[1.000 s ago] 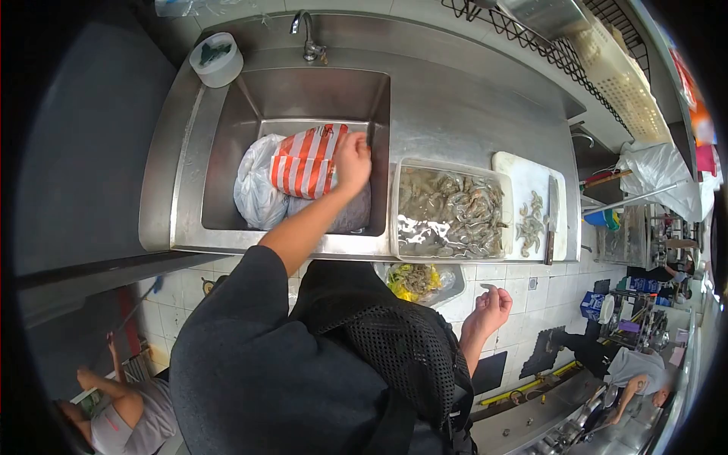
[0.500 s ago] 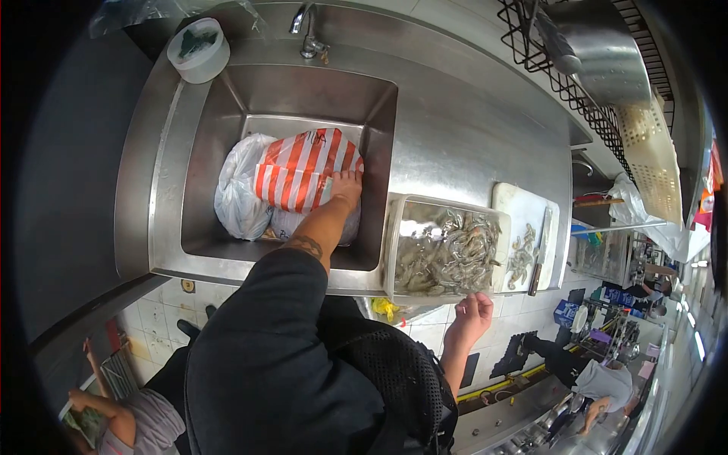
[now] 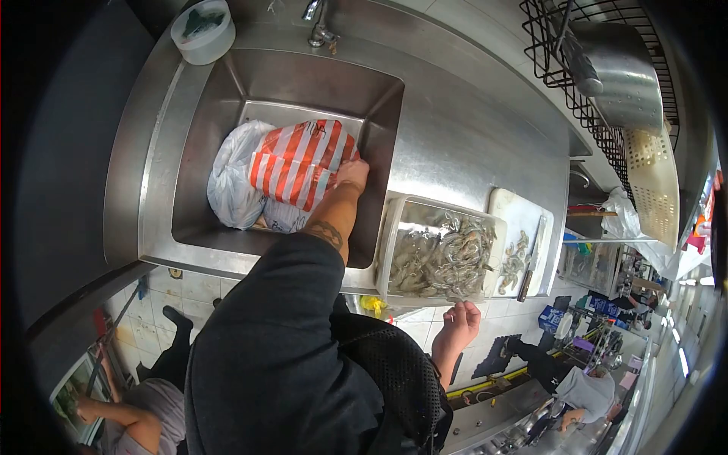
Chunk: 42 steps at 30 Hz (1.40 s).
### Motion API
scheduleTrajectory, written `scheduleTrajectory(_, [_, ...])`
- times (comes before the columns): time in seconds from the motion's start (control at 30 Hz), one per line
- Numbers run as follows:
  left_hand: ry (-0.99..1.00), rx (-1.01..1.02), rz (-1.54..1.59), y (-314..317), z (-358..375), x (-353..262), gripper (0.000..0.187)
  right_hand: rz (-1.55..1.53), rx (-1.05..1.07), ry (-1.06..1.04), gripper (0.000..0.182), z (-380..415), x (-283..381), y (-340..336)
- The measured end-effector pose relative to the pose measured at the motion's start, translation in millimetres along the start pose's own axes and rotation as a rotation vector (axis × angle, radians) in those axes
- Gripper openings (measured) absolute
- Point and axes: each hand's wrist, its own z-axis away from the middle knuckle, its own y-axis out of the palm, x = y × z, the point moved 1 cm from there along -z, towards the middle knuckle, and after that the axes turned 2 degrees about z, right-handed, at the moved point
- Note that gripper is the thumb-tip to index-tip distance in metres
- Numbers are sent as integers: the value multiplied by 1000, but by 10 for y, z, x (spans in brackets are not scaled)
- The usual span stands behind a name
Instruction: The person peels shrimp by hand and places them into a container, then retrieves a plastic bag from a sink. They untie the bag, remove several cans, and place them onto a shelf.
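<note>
A red-and-white striped plastic bag (image 3: 296, 167) lies in the metal sink (image 3: 277, 72), full and bulging, with black handwriting on it. My left hand (image 3: 353, 174) grips its right side, fingers curled into the plastic. Beside and below it are a white plastic bag (image 3: 236, 178) and another pale bag (image 3: 284, 216), partly covered. My right hand (image 3: 458, 327) hovers off the counter's front edge, fingers curled together, with nothing visible in them. Close above that hand stands a clear plastic tub (image 3: 385, 246) of raw shrimp (image 3: 447, 254) in liquid.
Right of the tub, a white cutting board (image 3: 504, 201) carries several shrimp and a knife (image 3: 528, 273). A faucet (image 3: 322, 34) and a round white tub (image 3: 205, 42) stand behind the sink. Racks hang at upper right. Other people (image 3: 584, 387) work at lower right and lower left.
My left hand has turned and closed more on the striped bag's right edge, and the bag has tilted slightly. The whole view has shifted a little; my right hand stays near the tub.
</note>
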Motion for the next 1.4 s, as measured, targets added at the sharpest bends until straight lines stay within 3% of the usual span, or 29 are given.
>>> scheduleTrajectory(0.1, [-152, -173, 212, 5, -38, 121, 27, -5, -12, 7, 18, -12, -34, -10])
scheduleTrajectory(0.17, [-485, -372, 577, -32, -48, 230, 29, -19, -3, 13, 20, -46, -94, 29])
scheduleTrajectory(0.2, [-478, -373, 571, 61, -187, 355, 29, -23, 10, 18, 20, -70, -137, 75])
scheduleTrajectory(0.3, [-638, -23, 974, 68, -258, 463, 33, 13, 12, 10, 18, -133, -224, 141])
scheduleTrajectory(0.33, [-622, 129, 1100, -347, 28, 424, 34, 31, 22, -20, 17, -191, -264, 162])
scheduleTrajectory(0.43, [-702, -32, 1272, -319, 179, 700, 36, 1, 115, -65, 21, -278, -189, 339])
scheduleTrajectory(0.5, [-806, -183, 1564, -373, 301, 933, 36, 89, 97, -89, 24, -235, -108, 431])
scheduleTrajectory(0.57, [-774, -149, 1741, -145, 229, 1526, 35, 183, 82, -119, 27, -233, -81, 464])
scheduleTrajectory(0.63, [-575, -9, 2095, -269, 320, 1794, 34, 204, 45, -146, 32, -229, -144, 356])
scheduleTrajectory(0.67, [-587, -82, 2067, -1038, 803, 1447, 36, 252, 13, -184, 28, -213, -164, 309])
scheduleTrajectory(0.77, [-453, 47, 2125, -1148, 886, 1801, 41, 278, 49, -251, 25, -255, -345, 36])
scheduleTrajectory(0.83, [-704, 160, 2095, -1655, 1348, 1638, 47, 328, 23, -289, 22, -181, -301, -49])
scheduleTrajectory(0.93, [-628, 15, 2059, -1640, 1549, 1774, 43, 207, 41, -380, 18, -456, -707, -144])
scheduleTrajectory(0.97, [-635, -23, 2068, -1610, 1622, 1744, 42, 264, -18, -382, 19, -430, -558, -55])
scheduleTrajectory(1.0, [-649, -52, 2087, -1579, 1742, 1673, 41, 122, 0, -366, 17, -437, -638, -37])
scheduleTrajectory(1.03, [-450, 48, 2149, -992, 1536, 2038, 40, 118, -52, -366, 16, -430, -579, -16])
scheduleTrajectory(1.13, [-486, 35, 2202, -1344, 1940, 1487, 39, 86, -22, -350, 16, -502, -646, -33])
scheduleTrajectory(1.23, [-511, 81, 2308, -1208, 2200, 1191, 33, 63, 35, -373, 17, -524, -669, -134])
scheduleTrajectory(1.3, [-662, -135, 2112, -1233, 2308, 986, 34, 44, 146, -334, 21, -671, -792, -245])
scheduleTrajectory(1.33, [-667, -151, 2154, -1114, 2340, 943, 34, 29, 178, -344, 22, -640, -746, -298])
scheduleTrajectory(1.4, [-744, -359, 1734, -835, 2270, 1009, 35, 7, 265, -351, 25, -519, -618, -355])
